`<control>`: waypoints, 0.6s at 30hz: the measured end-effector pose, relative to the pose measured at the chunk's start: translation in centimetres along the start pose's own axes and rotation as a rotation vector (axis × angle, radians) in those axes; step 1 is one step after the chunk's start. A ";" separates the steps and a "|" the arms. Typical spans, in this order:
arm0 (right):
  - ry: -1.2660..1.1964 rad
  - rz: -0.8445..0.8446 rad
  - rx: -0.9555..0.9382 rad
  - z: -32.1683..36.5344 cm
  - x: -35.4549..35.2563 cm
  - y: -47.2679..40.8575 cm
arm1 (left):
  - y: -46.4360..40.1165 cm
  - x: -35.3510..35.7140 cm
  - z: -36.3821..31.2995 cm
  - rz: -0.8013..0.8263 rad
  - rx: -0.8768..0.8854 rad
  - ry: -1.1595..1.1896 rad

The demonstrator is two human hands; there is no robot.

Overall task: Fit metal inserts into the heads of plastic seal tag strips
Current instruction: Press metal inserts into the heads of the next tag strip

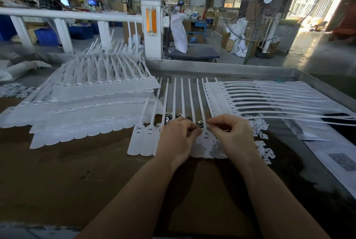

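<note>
We have a joined row of seal tag strips (146,138) lying flat on the counter (77,171) at the middle of our view, tails running away toward 12 o'clock and flags toward us. Our left hand (177,138) rests over the heads of the middle strips, fingers curled down; what they pinch we cannot tell. Our right hand (233,134) pinches something small at its fingertips just above one head, probably a metal insert, though it is too small to confirm. A scatter of dark metal inserts (173,117) lies under the tails at 12 o'clock from our hands.

We judge the strips light, thin and springy: the heads are the only firm part, so we would steady each head with fingertips on either side and press straight down. The inserts look tiny and slick, best taken edge-on between thumb and forefinger.

At 10 o'clock sits a stack of strips (92,104), its tails curling upward; at 2 o'clock another batch (269,100) lies with tails running to 3 o'clock. Small white plastic pieces (264,146) crowd the counter just at 3 o'clock of our right hand. Open room lies toward 6 and 8 o'clock; the counter's raised metal rim (212,66) closes off 12 o'clock.
</note>
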State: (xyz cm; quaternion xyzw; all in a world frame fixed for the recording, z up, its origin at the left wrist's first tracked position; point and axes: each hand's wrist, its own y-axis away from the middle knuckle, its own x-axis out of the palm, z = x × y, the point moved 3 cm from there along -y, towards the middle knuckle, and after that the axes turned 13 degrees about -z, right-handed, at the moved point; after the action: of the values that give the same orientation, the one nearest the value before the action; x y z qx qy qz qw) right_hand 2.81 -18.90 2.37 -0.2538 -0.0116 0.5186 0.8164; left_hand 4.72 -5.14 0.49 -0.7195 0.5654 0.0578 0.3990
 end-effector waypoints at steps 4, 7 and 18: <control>-0.025 0.115 -0.060 0.5 0.4 0.4 | -0.1 -0.1 0.0 -0.013 -0.028 0.023; -0.010 0.126 -0.070 0.2 0.5 0.4 | -0.1 -0.2 0.0 -0.011 -0.034 0.037; 0.058 -0.039 0.019 -0.7 -1.0 -0.2 | 0.3 -0.2 0.0 0.000 0.037 -0.049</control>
State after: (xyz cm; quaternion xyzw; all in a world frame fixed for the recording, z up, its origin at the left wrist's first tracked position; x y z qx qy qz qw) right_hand 2.76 -20.05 2.14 -0.2607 0.0123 0.4950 0.8288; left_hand 4.39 -5.00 0.40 -0.7104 0.5563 0.0646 0.4261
